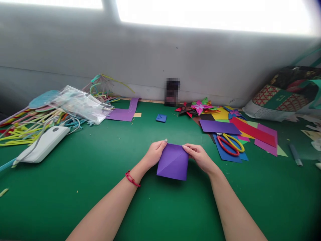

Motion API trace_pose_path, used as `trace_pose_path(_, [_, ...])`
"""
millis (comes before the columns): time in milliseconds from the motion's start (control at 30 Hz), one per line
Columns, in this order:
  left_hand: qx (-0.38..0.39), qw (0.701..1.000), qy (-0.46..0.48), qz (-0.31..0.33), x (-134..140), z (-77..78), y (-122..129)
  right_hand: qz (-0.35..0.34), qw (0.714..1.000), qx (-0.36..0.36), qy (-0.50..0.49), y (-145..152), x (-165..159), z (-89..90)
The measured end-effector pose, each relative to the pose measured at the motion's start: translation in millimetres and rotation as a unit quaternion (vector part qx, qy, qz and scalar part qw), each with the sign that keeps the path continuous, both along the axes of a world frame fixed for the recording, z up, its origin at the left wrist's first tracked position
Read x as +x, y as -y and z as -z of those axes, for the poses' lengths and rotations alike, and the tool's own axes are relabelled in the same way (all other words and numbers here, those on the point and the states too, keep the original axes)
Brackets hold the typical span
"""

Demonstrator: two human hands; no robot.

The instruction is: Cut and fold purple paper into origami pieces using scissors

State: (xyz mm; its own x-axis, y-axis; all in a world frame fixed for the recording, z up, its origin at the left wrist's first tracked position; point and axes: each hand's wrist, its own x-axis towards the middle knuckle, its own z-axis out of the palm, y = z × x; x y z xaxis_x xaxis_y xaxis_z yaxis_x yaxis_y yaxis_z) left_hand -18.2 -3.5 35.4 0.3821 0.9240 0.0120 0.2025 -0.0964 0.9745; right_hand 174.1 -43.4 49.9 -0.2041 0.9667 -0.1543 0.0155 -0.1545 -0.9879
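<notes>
A square of purple paper with one diagonal crease is held up just above the green table. My left hand grips its upper left corner between thumb and fingers, and a red bracelet circles that wrist. At the upper right corner, my right hand pinches the sheet the same way. Beyond the paper lies a small folded blue paper piece. To the right, scissors with red and yellow handles rest on coloured sheets.
Folded paper stars and a red paper strip lie at the right, near a patterned bag. On the left are a white power bank, a clear plastic bag, pipe cleaners and a purple offcut.
</notes>
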Motion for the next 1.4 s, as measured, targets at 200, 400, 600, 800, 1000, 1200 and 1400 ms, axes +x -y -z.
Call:
trace_pose_path(200, [-0.015,1.0,0.003,0.001,-0.6,0.4,-1.5,-0.003,1.0,0.025,-0.003,0.4,-0.4,-0.2])
trace_pose_path(400, [-0.005,1.0,-0.003,-0.001,-1.1,0.5,-2.3,0.0,1.0,0.02,-0.008,-0.7,0.1,2.5])
trace_pose_path(600, [-0.003,1.0,-0.012,-0.005,-1.8,0.4,-2.9,-0.005,0.998,-0.031,-0.046,-1.2,-0.4,4.7])
trace_pose_path(800, [-0.012,1.0,-0.012,0.001,-1.9,-2.0,-0.4,-0.057,0.991,-0.076,-0.094,3.2,-3.1,2.2])
trace_pose_path(1000, [-0.02,1.0,-0.007,0.007,-2.6,-2.1,-0.2,-0.057,0.983,-0.097,-0.143,3.3,-2.3,4.7])
trace_pose_path(1200, [-0.028,1.0,-0.002,0.015,-2.6,-2.8,-1.5,-0.032,0.987,-0.089,-0.127,1.6,-3.5,5.5])
trace_pose_path(1400, [-0.024,1.0,-0.003,0.017,-2.6,-2.6,-1.6,-0.014,0.995,-0.054,-0.081,-0.3,-2.8,8.7])
